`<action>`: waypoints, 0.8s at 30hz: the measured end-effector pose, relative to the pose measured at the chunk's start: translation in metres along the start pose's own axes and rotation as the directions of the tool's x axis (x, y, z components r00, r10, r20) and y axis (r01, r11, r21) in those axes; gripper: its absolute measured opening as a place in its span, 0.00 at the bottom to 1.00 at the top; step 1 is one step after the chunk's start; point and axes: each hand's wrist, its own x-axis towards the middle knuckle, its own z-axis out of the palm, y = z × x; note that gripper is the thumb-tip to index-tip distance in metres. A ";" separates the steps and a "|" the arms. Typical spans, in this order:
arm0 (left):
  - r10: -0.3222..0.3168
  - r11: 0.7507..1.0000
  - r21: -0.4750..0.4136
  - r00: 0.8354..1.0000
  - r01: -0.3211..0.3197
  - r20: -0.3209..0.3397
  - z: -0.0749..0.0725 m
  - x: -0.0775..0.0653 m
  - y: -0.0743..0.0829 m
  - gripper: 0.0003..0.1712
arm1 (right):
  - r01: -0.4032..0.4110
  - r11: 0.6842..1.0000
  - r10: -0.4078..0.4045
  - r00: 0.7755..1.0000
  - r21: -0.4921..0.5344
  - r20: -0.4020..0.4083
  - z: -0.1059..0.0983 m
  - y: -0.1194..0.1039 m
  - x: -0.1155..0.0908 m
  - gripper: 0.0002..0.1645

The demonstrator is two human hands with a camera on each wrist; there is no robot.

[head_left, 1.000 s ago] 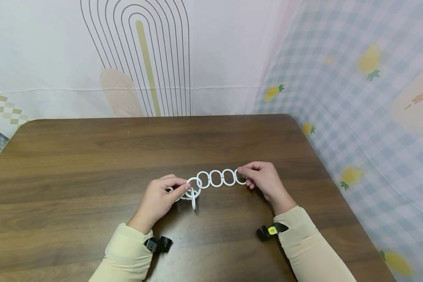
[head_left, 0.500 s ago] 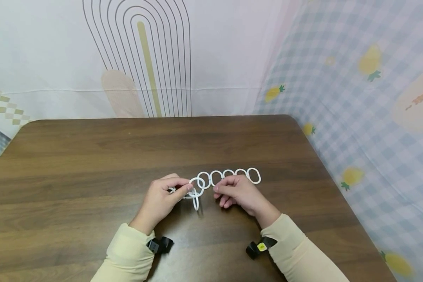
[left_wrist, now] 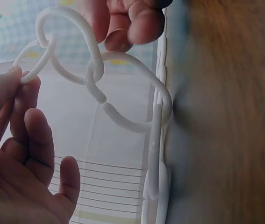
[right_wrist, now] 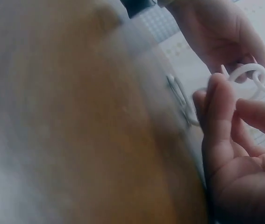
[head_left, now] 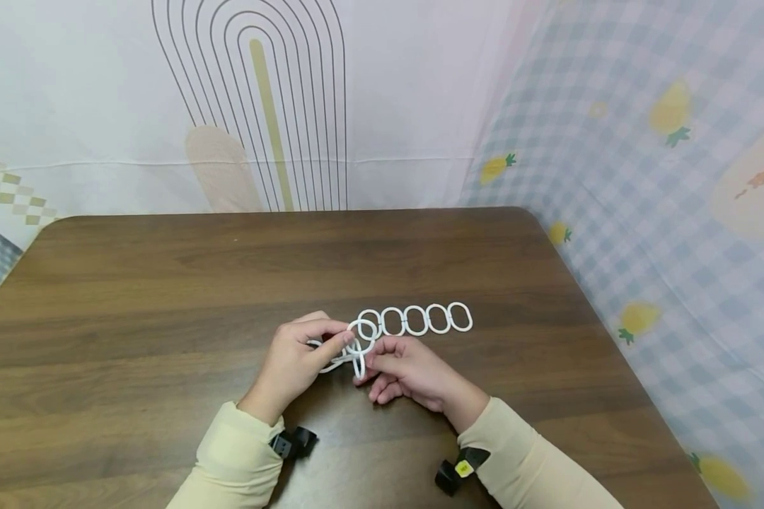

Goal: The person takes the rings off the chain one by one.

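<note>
Over a brown wooden table (head_left: 165, 304), seen from the head, two bare hands work at a chain of white oval rings (head_left: 404, 322). The left hand (head_left: 293, 357) sits at about seven o'clock from the centre of the view, pinching one link (left_wrist: 44, 64) between thumb and fingertip. Five joined links reach out in a row between two and three o'clock from it, while more bunch below its fingertips and one narrow ring (head_left: 362, 366) hangs down. At three o'clock from the left hand is the right hand (head_left: 410, 371), just beside that hanging ring; its fingers are loosely bent, grasping nothing, and whether they touch the ring cannot be told. The left wrist view shows a split link (left_wrist: 123, 122) with a small gap between its ends. Pale yellow sleeves (head_left: 522, 452) cover both forearms.
</note>
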 end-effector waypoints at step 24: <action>0.037 0.999 0.002 0.999 -0.037 0.021 0.002 0.000 -0.004 0.04 | 0.096 0.979 -0.080 0.992 0.181 -0.098 -0.001 0.009 0.006 0.06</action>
